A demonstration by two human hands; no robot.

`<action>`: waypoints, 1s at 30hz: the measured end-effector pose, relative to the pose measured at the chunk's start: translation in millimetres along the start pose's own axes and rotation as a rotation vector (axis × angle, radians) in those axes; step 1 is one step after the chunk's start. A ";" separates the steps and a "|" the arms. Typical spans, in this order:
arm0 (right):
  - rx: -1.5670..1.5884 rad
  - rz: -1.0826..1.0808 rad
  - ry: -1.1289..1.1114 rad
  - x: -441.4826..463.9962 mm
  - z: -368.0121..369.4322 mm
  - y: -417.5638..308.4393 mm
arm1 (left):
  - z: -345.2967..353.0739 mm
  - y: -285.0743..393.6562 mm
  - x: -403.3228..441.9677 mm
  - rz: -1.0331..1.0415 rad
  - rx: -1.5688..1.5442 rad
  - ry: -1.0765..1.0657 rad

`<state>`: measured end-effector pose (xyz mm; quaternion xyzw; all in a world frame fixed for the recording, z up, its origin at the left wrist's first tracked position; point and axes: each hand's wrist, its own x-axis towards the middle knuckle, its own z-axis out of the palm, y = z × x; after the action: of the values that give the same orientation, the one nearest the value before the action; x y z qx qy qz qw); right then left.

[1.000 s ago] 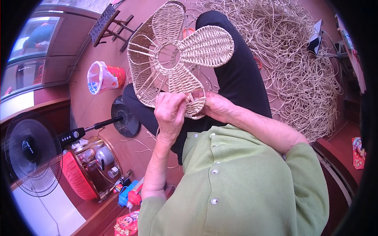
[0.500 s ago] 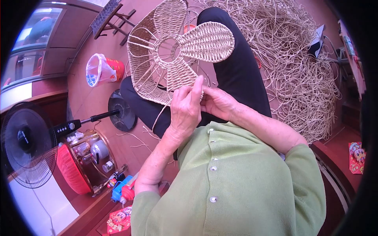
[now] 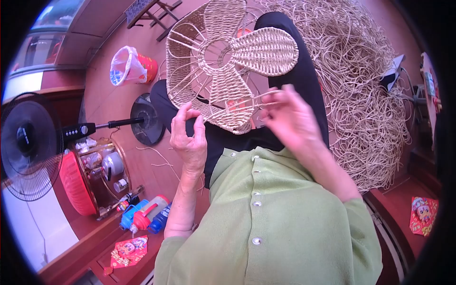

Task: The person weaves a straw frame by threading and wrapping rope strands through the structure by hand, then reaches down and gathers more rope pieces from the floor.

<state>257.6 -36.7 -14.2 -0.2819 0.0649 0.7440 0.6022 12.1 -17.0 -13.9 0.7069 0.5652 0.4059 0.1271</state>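
Observation:
On my lap rests a woven cord basket [image 3: 175, 78] with an openwork flower design, its wide petals set around a ring [image 3: 201, 59]. One finished petal [image 3: 266, 51] extends over my right knee; the nearest petal [image 3: 228, 88] points toward my body. Several bare cords span the gaps on the left. My left hand [image 3: 187, 140] is beside the near rim, its fingers bent and thumb apart, with nothing visible in it. Blurred by motion, my right hand [image 3: 292, 116] pinches a thin cord [image 3: 260, 99] running out from the near side of the weave.
A big heap of loose cord [image 3: 351, 95] covers the floor at right. At left are a lined bin [image 3: 128, 66], a standing fan [image 3: 31, 140], and a rack with a red cover [image 3: 78, 183]. A wooden stool [image 3: 147, 12] is at the far side.
My hands, together at the near petal before, have moved apart: the left to the left, the right outward with the cord. The basket sits further right in view.

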 end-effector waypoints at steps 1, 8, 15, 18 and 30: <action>0.033 -0.093 -0.060 -10.7 -2.2 -24.3 | -1.2 -3.3 -4.8 0.016 0.014 -0.013; -0.185 -0.947 -0.464 -134.9 -211.5 -475.7 | 12.8 -6.0 -8.2 -0.022 -0.024 -0.153; -2.102 -1.087 0.741 -87.8 -72.8 -247.5 | 9.1 -25.0 7.2 0.187 0.069 -0.277; -1.943 -1.057 -0.055 -40.3 -15.9 -100.4 | 13.4 -25.0 13.7 0.193 0.117 -0.313; -2.152 -0.876 -0.352 -3.9 -7.4 -63.2 | 1.4 -11.2 -3.8 0.058 -0.021 -0.377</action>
<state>319.6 -26.4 -3.1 -0.5369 -0.7840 0.1735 0.2588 5.2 -16.4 -23.6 0.7851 0.5063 0.2757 0.2262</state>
